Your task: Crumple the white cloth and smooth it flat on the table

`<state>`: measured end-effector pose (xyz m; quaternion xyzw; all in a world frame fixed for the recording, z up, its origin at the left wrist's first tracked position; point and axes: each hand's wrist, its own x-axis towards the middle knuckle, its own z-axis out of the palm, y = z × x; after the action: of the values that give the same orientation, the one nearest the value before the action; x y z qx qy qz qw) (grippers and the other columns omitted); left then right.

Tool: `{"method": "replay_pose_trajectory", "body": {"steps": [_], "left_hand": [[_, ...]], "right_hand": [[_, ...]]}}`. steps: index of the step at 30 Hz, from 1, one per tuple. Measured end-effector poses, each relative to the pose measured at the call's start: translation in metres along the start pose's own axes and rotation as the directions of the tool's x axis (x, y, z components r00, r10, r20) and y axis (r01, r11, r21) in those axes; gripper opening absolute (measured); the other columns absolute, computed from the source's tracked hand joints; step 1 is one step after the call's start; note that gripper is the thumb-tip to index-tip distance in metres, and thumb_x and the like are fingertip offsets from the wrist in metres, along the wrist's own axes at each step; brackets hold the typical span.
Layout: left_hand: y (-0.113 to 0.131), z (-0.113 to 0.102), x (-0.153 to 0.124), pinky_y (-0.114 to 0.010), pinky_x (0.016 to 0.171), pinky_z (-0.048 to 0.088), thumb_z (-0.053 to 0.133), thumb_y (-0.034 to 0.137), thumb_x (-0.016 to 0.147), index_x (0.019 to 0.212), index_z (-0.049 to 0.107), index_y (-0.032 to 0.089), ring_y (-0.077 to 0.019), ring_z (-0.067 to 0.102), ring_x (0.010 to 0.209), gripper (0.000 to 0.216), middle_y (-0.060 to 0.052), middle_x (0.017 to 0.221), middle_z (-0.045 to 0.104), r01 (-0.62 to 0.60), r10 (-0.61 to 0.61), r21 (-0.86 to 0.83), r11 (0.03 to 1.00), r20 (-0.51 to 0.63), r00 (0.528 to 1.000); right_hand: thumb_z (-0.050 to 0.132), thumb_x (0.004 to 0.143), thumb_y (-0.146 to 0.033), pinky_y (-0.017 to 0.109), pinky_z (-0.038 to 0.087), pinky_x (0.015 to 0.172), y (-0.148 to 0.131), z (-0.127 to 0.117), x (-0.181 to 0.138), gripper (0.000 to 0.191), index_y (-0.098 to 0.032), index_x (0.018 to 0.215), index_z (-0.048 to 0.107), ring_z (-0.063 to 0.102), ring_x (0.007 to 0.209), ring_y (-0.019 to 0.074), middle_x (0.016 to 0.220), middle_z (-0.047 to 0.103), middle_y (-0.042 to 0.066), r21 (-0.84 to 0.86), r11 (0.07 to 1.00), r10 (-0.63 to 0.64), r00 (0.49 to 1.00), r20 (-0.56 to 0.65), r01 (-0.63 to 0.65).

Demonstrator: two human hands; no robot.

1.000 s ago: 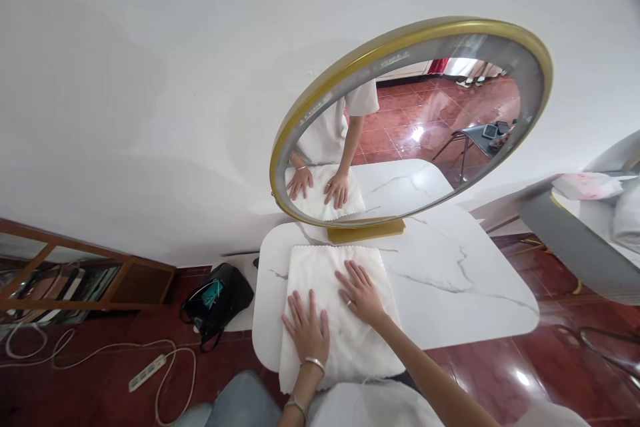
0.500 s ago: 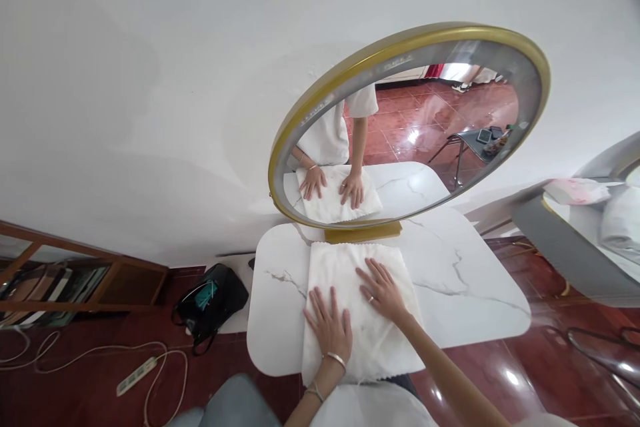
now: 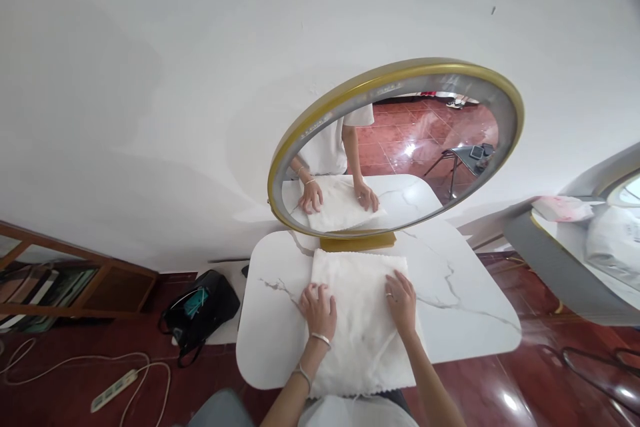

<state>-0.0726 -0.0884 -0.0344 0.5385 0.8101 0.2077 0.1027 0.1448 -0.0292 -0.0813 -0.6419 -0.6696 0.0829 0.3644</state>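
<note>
A white cloth (image 3: pixel 363 347) with a scalloped edge, like a small towel, lies flat on the white marbled table (image 3: pixel 465 327) in front of me. My left hand (image 3: pixel 319 312) rests at its left side, with bent fingers touching the cloth near the edge and the thumb apart. Along the right edge, my right hand (image 3: pixel 401 300) touches the cloth with slightly bent fingers and wears a ring. Both hands look open, with no fold of cloth visibly pinched. Two bands circle my left wrist. The undersides of my fingers are partly hidden.
A gold-framed oval mirror (image 3: pixel 395 70) stands at the table's back on a gold base (image 3: pixel 357 240). To the left are a black bag (image 3: pixel 213 310), a power strip (image 3: pixel 114 390) with cable and a wooden shelf (image 3: pixel 117 287). Another table (image 3: pixel 530 247) stands at right.
My hands have moved apart: the right slid toward the cloth's right edge, the left slightly left. Their flat, spread fingers are now bent. The view has shifted slightly.
</note>
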Motion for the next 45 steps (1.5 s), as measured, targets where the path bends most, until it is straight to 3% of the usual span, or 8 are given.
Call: {"method": "replay_pose_trajectory", "body": {"steps": [6, 12, 18, 27, 32, 37, 40, 45], "left_hand": [[0.007, -0.006, 0.062, -0.038, 0.095, 0.039, 0.057, 0.009, 0.076, 0.101, 0.061, 0.017, -0.023, 0.048, 0.111, 0.027, -0.012, 0.122, 0.044, 0.03, -0.013, -0.157, 0.987, 0.109, 0.994], [0.004, -0.014, 0.087, -0.027, 0.086, 0.045, 0.05, -0.005, 0.071, 0.079, 0.064, 0.018, -0.0136, 0.06, 0.087, 0.028, -0.002, 0.087, 0.06, -0.029, 0.083, -0.235, 0.972, 0.223, 0.971], [-0.012, -0.048, 0.082, -0.03, 0.088, 0.046, 0.051, 0.001, 0.076, 0.086, 0.068, 0.022, -0.0145, 0.061, 0.089, 0.029, -0.001, 0.091, 0.065, -0.122, 0.196, -0.277, 0.953, 0.258, 0.946], [-0.032, -0.108, 0.073, -0.029, 0.087, 0.047, 0.053, 0.006, 0.078, 0.099, 0.066, 0.026, -0.0175, 0.058, 0.097, 0.032, -0.001, 0.093, 0.065, -0.361, 0.383, -0.166, 0.918, 0.125, 0.915], [-0.015, -0.154, 0.097, -0.03, 0.083, 0.047, 0.043, 0.019, 0.089, 0.105, 0.065, 0.024, -0.0189, 0.057, 0.088, 0.027, -0.004, 0.087, 0.065, -0.484, 0.452, -0.077, 0.871, -0.257, 0.854], [0.019, -0.214, 0.132, -0.029, 0.071, 0.045, 0.048, 0.027, 0.09, 0.102, 0.067, 0.02, -0.0175, 0.05, 0.069, 0.023, -0.003, 0.067, 0.053, -0.539, 0.42, 0.033, 0.842, -0.668, 0.615], [0.039, -0.234, 0.155, -0.028, 0.07, 0.045, 0.05, 0.028, 0.09, 0.107, 0.065, 0.017, -0.0164, 0.049, 0.071, 0.025, -0.004, 0.074, 0.053, -0.536, 0.331, 0.017, 0.844, -0.803, 0.495], [0.063, -0.229, 0.18, -0.033, 0.083, 0.045, 0.056, 0.038, 0.087, 0.123, 0.057, 0.015, -0.0205, 0.048, 0.099, 0.042, -0.015, 0.114, 0.046, -0.506, 0.22, -0.074, 0.859, -0.84, 0.496]], "right_hand": [[0.042, 0.085, -0.043, 0.052, 0.041, 0.092, 0.01, 0.003, 0.007, 0.04, -0.018, 0.112, 0.059, 0.045, 0.118, 0.035, 0.13, 0.048, 0.019, 0.008, 0.987, 0.159, 0.981, -0.108, -0.159], [0.041, 0.08, -0.035, 0.042, 0.048, 0.071, 0.0, -0.009, 0.033, 0.046, -0.019, 0.122, 0.051, 0.061, 0.078, 0.0289, 0.086, 0.063, 0.009, 0.089, 0.958, 0.273, 0.962, -0.004, -0.271], [0.034, 0.076, -0.018, 0.036, 0.051, 0.069, 0.0, -0.028, 0.044, 0.032, -0.022, 0.079, 0.066, 0.064, 0.073, 0.0224, 0.079, 0.064, 0.007, 0.15, 0.988, -0.057, 0.966, 0.254, 0.019], [0.041, 0.076, -0.017, 0.031, 0.051, 0.07, -0.032, -0.058, 0.076, 0.04, -0.028, 0.105, 0.066, 0.065, 0.082, 0.0203, 0.091, 0.068, 0.005, -0.05, 0.969, -0.199, 0.884, 0.423, 0.242], [0.047, 0.083, -0.03, 0.027, 0.047, 0.055, -0.093, -0.101, 0.124, 0.032, -0.026, 0.107, 0.068, 0.058, 0.056, 0.0151, 0.075, 0.066, 0.002, 0.105, 0.985, -0.157, 0.961, 0.225, 0.137], [0.057, 0.082, -0.044, 0.027, 0.052, 0.055, -0.169, -0.133, 0.164, 0.036, -0.018, 0.106, 0.064, 0.061, 0.053, 0.0145, 0.063, 0.059, -0.001, 0.534, 0.844, 0.036, 0.999, 0.012, -0.037], [0.061, 0.081, -0.04, 0.03, 0.057, 0.069, -0.203, -0.133, 0.186, 0.025, -0.019, 0.096, 0.062, 0.065, 0.074, 0.0156, 0.084, 0.057, 0.003, 0.66, 0.725, -0.049, 0.971, -0.235, 0.196], [0.059, 0.082, -0.035, 0.036, 0.057, 0.082, -0.236, -0.11, 0.209, 0.028, -0.02, 0.105, 0.053, 0.054, 0.103, 0.0183, 0.118, 0.037, 0.012, 0.505, 0.728, -0.18, 0.839, -0.513, 0.465]]}}
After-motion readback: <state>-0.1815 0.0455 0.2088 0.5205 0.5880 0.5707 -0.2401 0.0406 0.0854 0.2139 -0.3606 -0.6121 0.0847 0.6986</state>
